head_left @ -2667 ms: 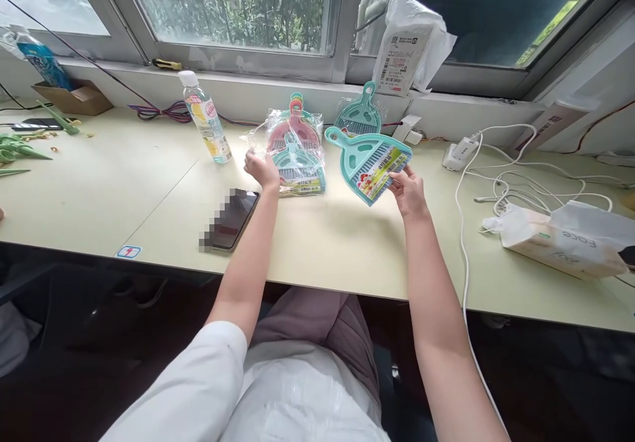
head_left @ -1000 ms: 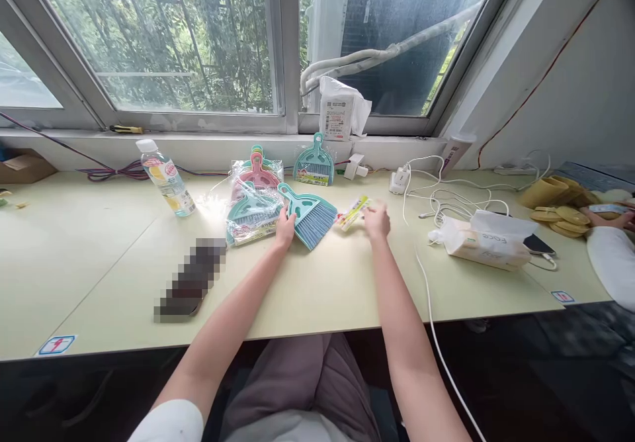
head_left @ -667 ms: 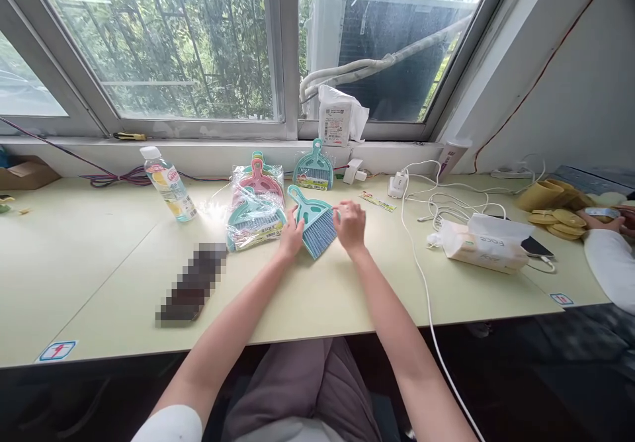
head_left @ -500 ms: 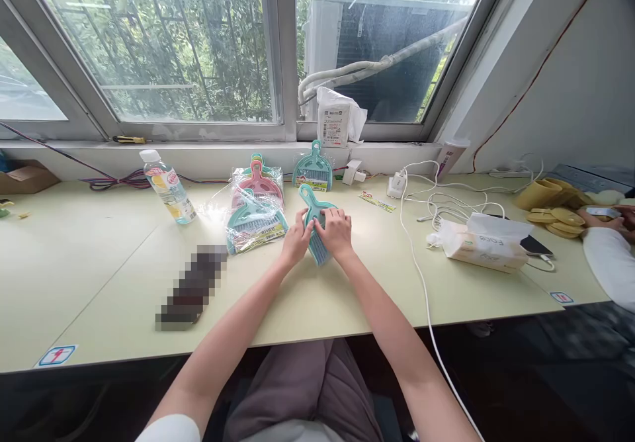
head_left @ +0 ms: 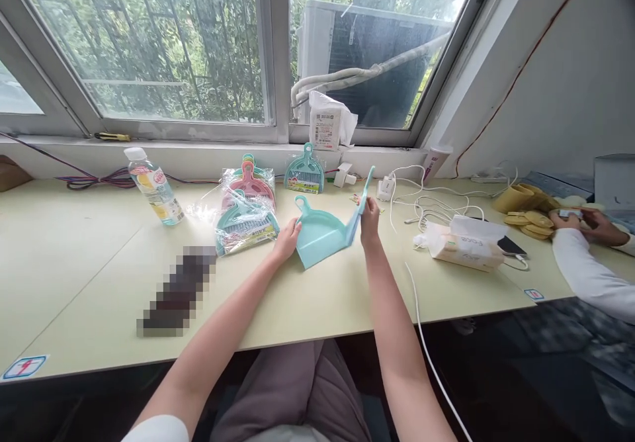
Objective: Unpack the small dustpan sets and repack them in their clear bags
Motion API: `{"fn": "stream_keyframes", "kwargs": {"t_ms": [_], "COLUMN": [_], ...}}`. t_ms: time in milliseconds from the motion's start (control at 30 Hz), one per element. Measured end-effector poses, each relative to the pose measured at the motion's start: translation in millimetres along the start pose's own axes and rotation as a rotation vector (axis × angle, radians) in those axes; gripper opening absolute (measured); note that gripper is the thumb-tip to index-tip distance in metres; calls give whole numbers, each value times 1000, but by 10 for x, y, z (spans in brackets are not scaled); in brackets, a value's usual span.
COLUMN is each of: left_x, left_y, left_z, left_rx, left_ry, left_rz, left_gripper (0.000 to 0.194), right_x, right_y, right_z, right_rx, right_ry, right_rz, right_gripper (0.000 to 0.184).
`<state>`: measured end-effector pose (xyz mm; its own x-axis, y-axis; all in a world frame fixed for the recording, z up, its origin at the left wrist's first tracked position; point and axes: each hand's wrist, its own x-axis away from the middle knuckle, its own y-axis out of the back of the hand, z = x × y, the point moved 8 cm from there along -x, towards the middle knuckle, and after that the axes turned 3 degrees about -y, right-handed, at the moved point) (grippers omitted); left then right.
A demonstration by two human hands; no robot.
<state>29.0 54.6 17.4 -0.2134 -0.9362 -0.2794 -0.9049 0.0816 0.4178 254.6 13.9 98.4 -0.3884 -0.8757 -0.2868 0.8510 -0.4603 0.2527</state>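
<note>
My left hand (head_left: pixel 286 239) is closed on the left edge of a teal dustpan (head_left: pixel 320 233), whose looped handle points to the window. Off its right side, my right hand (head_left: pixel 370 220) grips a small teal brush (head_left: pixel 358 220), tilted upright, its bluish bristles at the dustpan's right edge. Left of my left hand lies a plastic-wrapped teal dustpan set (head_left: pixel 247 222) with a printed label. Behind it is a wrapped pink set (head_left: pixel 249 187). Another wrapped teal set (head_left: pixel 305 169) leans by the sill.
A bottle (head_left: pixel 155 187) stands on the left, with a blurred dark object (head_left: pixel 178 290) nearer me. To the right are a tissue pack (head_left: pixel 466 247), white cables (head_left: pixel 436 204) and a charger (head_left: pixel 385 188). At far right a co-worker's hands (head_left: pixel 590 222) work near yellow pieces (head_left: pixel 528 222).
The brush has come apart from the dustpan. My right hand has carried it right and raised it, while my left hand keeps the dustpan. The view has shifted slightly.
</note>
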Motion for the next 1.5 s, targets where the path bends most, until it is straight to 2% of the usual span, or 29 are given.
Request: {"fn": "stream_keyframes", "kwargs": {"t_ms": [67,133,200,267,400,600,800,867,933,1000,1067,1133,1233,1400,1500], "left_x": [-14,-26,-38,-40,22,120,123,142,168,193,214,235,252,290,287], "left_y": [22,24,31,70,139,133,154,162,157,108,18,-64,-138,-234,-223], "left_z": [65,108,129,120,-36,-203,-209,-241,-301,-379,-463,-513,-499,-528,-559], "left_rx": [-126,-223,-278,-315,-368,-464,-491,-478,-454,-420,-404,-428,-509,-707,-800], "left_ry": [13,7,2,11,-16,-32,3,28,31,-16,-123,-239,-335,-479,-512], "left_rz": [27,64,77,43,-31,-13,-3,-2,-2,28,91,141,172,196,157], "left_gripper": [30,28,30,32,35,31,19,17,15,14,16,19,19,23,29], "right_x": [-13,-2,10,23,11,-4,-115,-141,-115,-14,141,273,329,214,187], "right_y": [274,402,411,391,350,348,386,297,79,-235,-539,-720,-750,-608,-655], "right_z": [-133,-319,-543,-709,-757,-718,-792,-737,-645,-532,-401,-290,-225,-357,-410], "right_rx": [285,621,856,982,1083,1082,800,755,740,739,751,774,806,825,775], "right_ry": [-47,-128,-232,-314,-330,-277,-271,-210,-126,-38,51,101,95,27,64], "right_rz": [-182,-243,-188,-126,-92,-127,-155,-136,-37,129,284,355,326,235,297], "right_gripper": [25,24,28,33,37,33,31,30,28,24,21,19,19,20,17]}}
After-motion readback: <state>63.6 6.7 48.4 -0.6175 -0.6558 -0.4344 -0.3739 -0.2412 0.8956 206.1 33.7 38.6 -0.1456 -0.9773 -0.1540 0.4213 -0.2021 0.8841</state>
